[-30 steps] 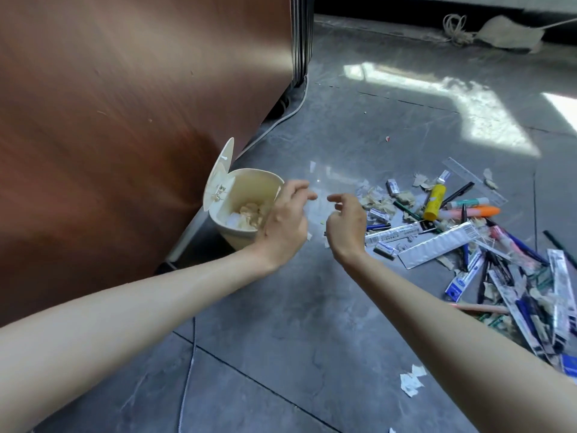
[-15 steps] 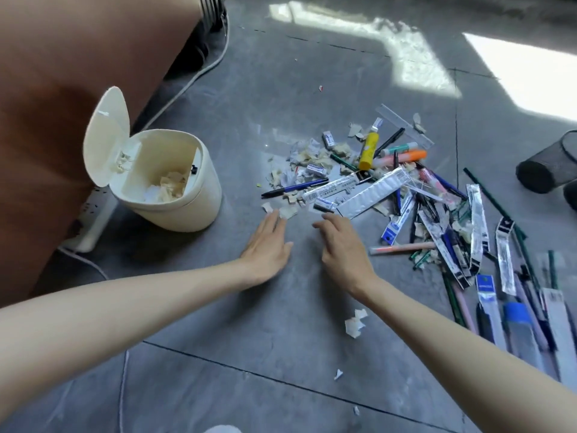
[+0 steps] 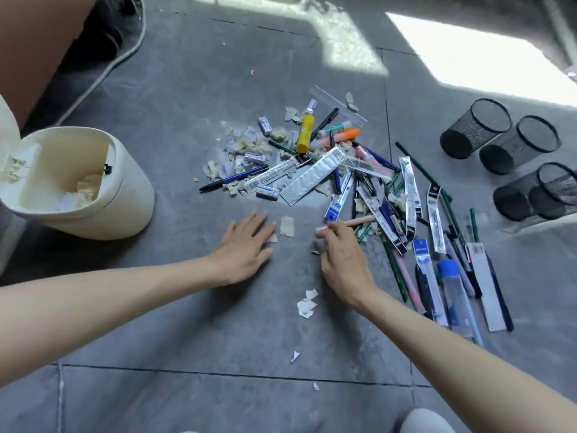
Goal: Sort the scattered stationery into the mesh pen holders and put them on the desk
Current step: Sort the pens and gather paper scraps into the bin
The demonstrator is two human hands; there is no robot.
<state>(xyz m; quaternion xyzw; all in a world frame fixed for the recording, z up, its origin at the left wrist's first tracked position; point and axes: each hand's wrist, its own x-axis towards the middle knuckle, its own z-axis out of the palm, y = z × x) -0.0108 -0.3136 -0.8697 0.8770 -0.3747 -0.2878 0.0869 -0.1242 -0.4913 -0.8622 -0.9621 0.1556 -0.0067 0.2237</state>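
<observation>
I see my left hand [image 3: 243, 248] lying flat on the grey floor [image 3: 187, 323], palm down and fingers spread, with a small paper scrap [image 3: 287, 225] just beside its fingertips. My right hand [image 3: 342, 256] is to its right, with thumb and forefinger pinched on the near end of a pink pencil [image 3: 359, 221] that runs off to the right into the edge of the pile; the rest of that hand is loosely curled.

The stationery pile [image 3: 337, 173] lies on the floor just beyond both hands and stretches to the right. In it I can pick out a yellow glue stick [image 3: 305, 134], an orange marker [image 3: 340, 136] next to it, a blue pen [image 3: 234, 179] at the left edge, a silvery packet [image 3: 313, 176] lying across the middle, several green pencils [image 3: 421, 170] and a clear tube with a blue cap [image 3: 452, 289] on the near right. Torn paper bits are mixed through the far left part of the pile.

Four black mesh pen holders [image 3: 487, 126] lie on their sides on the floor at the far right, well apart from my hands, two of them touching each other further back and two closer to me.

On the left stands a cream bin [image 3: 93, 195] with its lid tipped open and crumpled paper inside. A few white paper scraps [image 3: 306, 304] lie on the floor between my forearms, close to my right wrist.
</observation>
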